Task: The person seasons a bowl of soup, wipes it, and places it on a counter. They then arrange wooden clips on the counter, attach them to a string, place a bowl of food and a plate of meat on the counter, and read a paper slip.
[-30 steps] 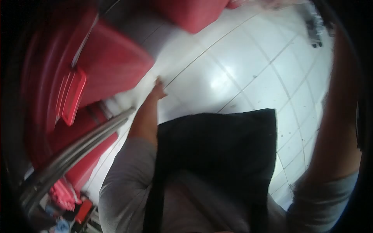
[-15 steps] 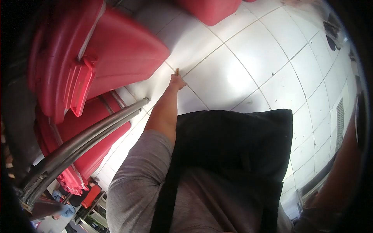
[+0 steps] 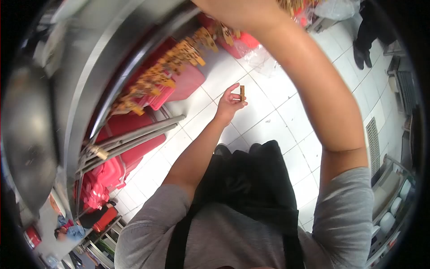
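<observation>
My left hand (image 3: pixel 229 104) holds a small brown wooden clip (image 3: pixel 242 93) between thumb and fingers, low over the tiled floor. My right arm reaches up across the view, and my right hand (image 3: pixel 237 11) is cut off at the top edge, its fingers out of sight. Just below and beside it, a long row of similar wooden clips (image 3: pixel 179 56), some with dark marks, hangs along a curved metal edge (image 3: pixel 127 67).
Red bins (image 3: pixel 186 83) and metal tubes (image 3: pixel 148 134) stand at the left. Clear plastic (image 3: pixel 264 62) hangs near the top. Another person's dark legs and shoes (image 3: pixel 360 54) are at the upper right. A floor grate (image 3: pixel 372 139) and racks (image 3: pixel 394 201) lie at the right. Another person (image 3: pixel 74 231) is at the lower left.
My right arm has risen across the top. The clip row and metal edge have come into view. My left hand, still holding the small piece, appears farther right and turned.
</observation>
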A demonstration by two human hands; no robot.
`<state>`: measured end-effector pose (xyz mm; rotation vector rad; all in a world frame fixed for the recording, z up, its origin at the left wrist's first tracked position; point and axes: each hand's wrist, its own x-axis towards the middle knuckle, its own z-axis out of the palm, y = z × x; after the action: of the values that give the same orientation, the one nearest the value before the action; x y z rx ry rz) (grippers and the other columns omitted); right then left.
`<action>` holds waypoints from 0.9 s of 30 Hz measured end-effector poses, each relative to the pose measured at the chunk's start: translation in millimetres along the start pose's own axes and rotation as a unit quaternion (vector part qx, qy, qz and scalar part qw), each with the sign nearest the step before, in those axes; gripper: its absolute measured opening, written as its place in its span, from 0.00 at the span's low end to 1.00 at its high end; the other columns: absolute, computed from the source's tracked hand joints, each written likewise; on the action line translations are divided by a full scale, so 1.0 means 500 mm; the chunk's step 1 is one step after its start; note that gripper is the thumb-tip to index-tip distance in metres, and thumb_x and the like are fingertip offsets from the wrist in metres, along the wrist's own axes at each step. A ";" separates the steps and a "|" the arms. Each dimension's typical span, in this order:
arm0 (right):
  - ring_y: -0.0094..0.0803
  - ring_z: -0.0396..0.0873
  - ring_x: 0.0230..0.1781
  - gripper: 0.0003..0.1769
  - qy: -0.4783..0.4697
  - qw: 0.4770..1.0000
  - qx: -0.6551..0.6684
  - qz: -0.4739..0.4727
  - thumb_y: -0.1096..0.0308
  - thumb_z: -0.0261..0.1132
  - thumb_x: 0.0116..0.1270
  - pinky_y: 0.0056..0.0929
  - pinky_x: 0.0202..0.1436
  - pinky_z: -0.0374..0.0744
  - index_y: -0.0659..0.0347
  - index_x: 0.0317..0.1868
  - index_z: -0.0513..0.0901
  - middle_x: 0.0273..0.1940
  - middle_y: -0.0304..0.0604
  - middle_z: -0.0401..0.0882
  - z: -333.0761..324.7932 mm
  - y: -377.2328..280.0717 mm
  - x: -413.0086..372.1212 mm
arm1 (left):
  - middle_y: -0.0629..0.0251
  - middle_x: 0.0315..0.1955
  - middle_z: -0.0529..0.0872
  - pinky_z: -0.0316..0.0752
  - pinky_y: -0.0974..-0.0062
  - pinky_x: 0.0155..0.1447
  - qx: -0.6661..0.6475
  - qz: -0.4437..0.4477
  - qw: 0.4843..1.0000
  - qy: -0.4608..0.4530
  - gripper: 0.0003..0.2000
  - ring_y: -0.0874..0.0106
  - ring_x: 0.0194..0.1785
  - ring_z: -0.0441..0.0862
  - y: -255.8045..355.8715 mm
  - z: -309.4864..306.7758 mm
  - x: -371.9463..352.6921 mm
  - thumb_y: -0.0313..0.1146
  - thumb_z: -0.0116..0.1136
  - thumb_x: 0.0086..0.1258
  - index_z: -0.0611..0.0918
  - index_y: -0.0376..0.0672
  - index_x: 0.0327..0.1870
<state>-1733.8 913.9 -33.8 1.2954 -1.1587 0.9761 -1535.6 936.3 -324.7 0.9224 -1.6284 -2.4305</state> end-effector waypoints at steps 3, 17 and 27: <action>0.45 0.72 0.45 0.18 -0.147 0.975 0.111 0.120 0.77 0.60 0.47 0.40 0.48 0.70 0.63 0.43 0.76 0.41 0.48 0.75 -0.090 -0.038 0.067 | 0.69 0.32 0.77 0.74 0.78 0.45 0.037 0.051 0.997 -0.033 0.35 0.77 0.38 0.78 0.148 0.063 -0.116 0.15 0.62 0.53 0.64 0.47 0.64; 0.20 0.76 0.30 0.12 -0.268 0.379 0.425 0.777 0.69 0.59 0.65 0.20 0.35 0.75 0.64 0.47 0.80 0.33 0.39 0.82 -0.512 -0.411 0.154 | 0.69 0.29 0.78 0.71 0.81 0.40 -0.083 0.063 0.993 0.053 0.12 0.79 0.35 0.78 0.449 0.182 -0.552 0.21 0.61 0.59 0.72 0.42 0.40; 0.23 0.76 0.31 0.09 -0.403 0.368 0.426 0.722 0.69 0.60 0.65 0.23 0.39 0.77 0.67 0.41 0.78 0.31 0.39 0.79 -0.461 -0.505 0.215 | 0.70 0.41 0.74 0.67 0.75 0.46 -0.121 0.137 0.964 0.192 0.21 0.76 0.44 0.70 0.453 -0.009 -0.687 0.35 0.63 0.60 0.70 0.47 0.53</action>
<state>-1447.7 1117.1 39.9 1.2265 -3.0838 2.6530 -1311.6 964.1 19.4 0.9759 -1.2057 -2.0489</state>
